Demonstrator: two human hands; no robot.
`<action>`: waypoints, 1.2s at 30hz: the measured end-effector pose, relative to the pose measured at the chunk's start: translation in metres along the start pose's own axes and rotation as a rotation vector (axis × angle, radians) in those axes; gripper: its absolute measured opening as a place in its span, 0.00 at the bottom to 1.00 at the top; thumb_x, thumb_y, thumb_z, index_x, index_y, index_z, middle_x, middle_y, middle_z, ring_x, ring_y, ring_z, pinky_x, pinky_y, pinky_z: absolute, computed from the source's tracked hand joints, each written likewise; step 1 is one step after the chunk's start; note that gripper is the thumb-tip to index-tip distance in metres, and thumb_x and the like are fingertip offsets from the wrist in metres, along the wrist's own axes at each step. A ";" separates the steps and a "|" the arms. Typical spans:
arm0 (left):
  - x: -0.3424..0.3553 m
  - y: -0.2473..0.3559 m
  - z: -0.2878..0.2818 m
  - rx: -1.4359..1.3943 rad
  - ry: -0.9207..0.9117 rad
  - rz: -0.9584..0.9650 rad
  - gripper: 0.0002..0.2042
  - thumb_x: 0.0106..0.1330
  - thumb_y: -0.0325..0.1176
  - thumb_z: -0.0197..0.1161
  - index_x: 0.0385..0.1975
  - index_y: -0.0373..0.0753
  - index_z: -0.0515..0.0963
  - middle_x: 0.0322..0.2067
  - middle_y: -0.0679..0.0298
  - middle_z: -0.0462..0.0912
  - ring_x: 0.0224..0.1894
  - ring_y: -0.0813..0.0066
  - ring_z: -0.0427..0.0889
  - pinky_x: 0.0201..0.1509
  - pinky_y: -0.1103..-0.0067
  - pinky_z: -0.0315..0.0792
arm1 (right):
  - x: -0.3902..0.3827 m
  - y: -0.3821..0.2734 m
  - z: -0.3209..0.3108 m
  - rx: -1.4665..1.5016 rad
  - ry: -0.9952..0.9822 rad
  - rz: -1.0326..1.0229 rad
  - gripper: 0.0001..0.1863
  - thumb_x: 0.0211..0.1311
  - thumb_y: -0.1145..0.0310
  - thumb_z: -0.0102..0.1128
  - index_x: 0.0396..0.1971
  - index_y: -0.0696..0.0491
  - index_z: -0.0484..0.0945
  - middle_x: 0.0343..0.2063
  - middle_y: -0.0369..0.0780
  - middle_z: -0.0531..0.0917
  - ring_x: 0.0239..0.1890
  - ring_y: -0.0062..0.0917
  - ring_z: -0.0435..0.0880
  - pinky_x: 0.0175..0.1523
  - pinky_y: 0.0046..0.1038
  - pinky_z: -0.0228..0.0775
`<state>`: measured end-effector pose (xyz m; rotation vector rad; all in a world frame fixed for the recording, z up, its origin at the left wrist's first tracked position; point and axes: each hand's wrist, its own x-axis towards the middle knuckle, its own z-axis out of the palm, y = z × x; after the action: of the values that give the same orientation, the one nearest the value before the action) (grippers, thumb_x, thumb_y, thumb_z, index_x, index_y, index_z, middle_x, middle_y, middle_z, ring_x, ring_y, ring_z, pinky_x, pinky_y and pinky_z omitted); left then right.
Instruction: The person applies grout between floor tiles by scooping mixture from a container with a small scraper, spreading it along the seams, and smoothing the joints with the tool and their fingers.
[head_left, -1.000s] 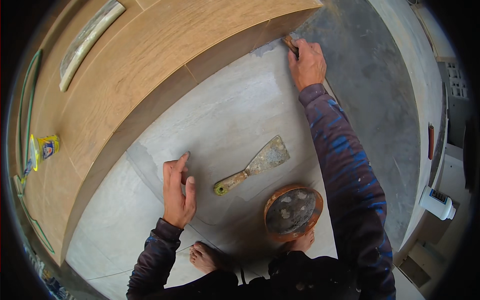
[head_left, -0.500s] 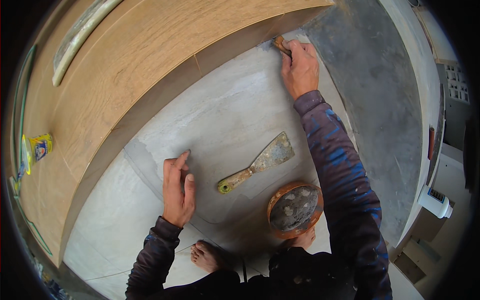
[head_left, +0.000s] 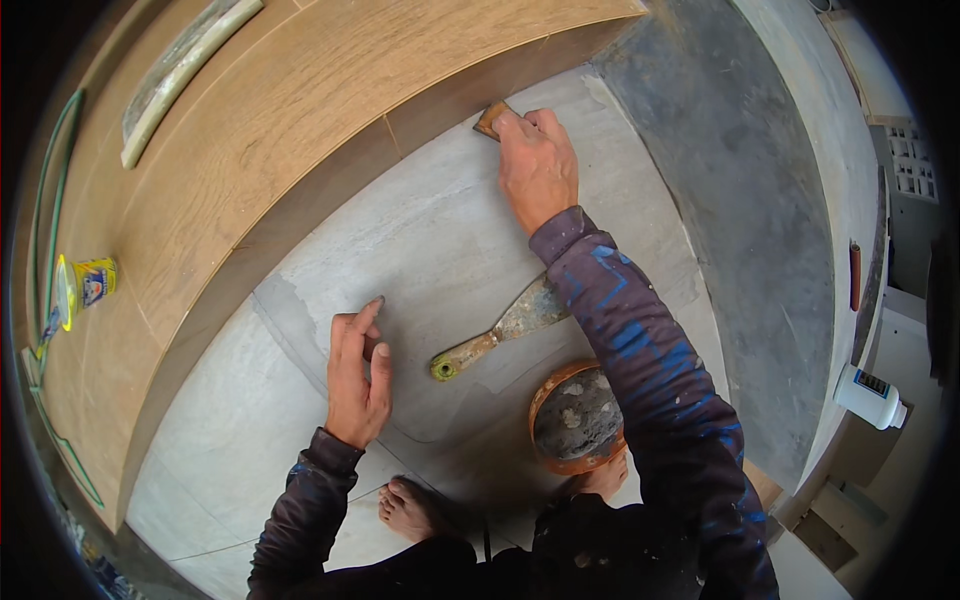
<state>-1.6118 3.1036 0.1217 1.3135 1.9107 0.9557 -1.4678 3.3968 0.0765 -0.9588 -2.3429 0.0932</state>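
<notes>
I've got the small flat scraper [head_left: 489, 119], brown and thin-edged, right at the foot of the wood-grain step [head_left: 320, 110], pinched in the fingers of the right hand [head_left: 540, 165], grip closed. Beneath it, pale grey tile [head_left: 420, 240], smeared and cloudy. And the left hand [head_left: 358, 385]? Half-curled, loose, nothing I can see in it; whether it touches the tile, I can't tell. Between the arms lies a putty knife [head_left: 463, 362], crusted, its blade flaring wide. Beside it, a round orange bowl [head_left: 540, 410] of lumpy grey paste [head_left: 572, 420]. The paint-streaked right sleeve [head_left: 650, 340] blocks my view of the blade's tip and the bowl's edge! Far left, a yellow tub [head_left: 97, 283]; far right, a white bottle [head_left: 868, 397].
</notes>
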 end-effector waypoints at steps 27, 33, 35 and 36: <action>0.000 -0.008 -0.011 -0.070 0.005 -0.013 0.21 0.76 0.26 0.53 0.67 0.33 0.71 0.40 0.56 0.69 0.41 0.64 0.72 0.50 0.73 0.70 | 0.003 -0.019 0.009 0.182 -0.060 -0.037 0.15 0.50 0.81 0.70 0.39 0.55 0.81 0.38 0.43 0.87 0.45 0.42 0.82 0.52 0.42 0.76; -0.015 0.028 -0.016 -0.065 0.017 0.024 0.21 0.75 0.25 0.52 0.67 0.33 0.70 0.39 0.57 0.69 0.40 0.65 0.72 0.48 0.74 0.71 | -0.001 -0.028 -0.038 0.353 -0.121 0.180 0.11 0.57 0.80 0.67 0.39 0.54 0.77 0.35 0.46 0.85 0.44 0.45 0.80 0.52 0.45 0.73; -0.012 0.030 -0.016 -0.081 0.009 0.027 0.21 0.75 0.25 0.52 0.67 0.33 0.70 0.39 0.57 0.69 0.39 0.66 0.72 0.47 0.75 0.71 | 0.009 0.009 -0.054 0.288 0.040 0.364 0.11 0.60 0.79 0.65 0.41 0.55 0.75 0.36 0.48 0.84 0.45 0.47 0.79 0.51 0.47 0.72; -0.009 0.028 -0.014 -0.082 0.004 0.042 0.21 0.75 0.24 0.52 0.67 0.33 0.70 0.39 0.57 0.69 0.39 0.66 0.71 0.46 0.75 0.71 | 0.018 0.029 -0.053 0.242 0.082 0.388 0.11 0.61 0.80 0.65 0.42 0.55 0.75 0.36 0.48 0.84 0.45 0.47 0.79 0.51 0.47 0.72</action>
<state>-1.6059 3.0986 0.1535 1.3095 1.8332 1.0476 -1.4307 3.4222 0.1206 -1.2521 -1.9886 0.4699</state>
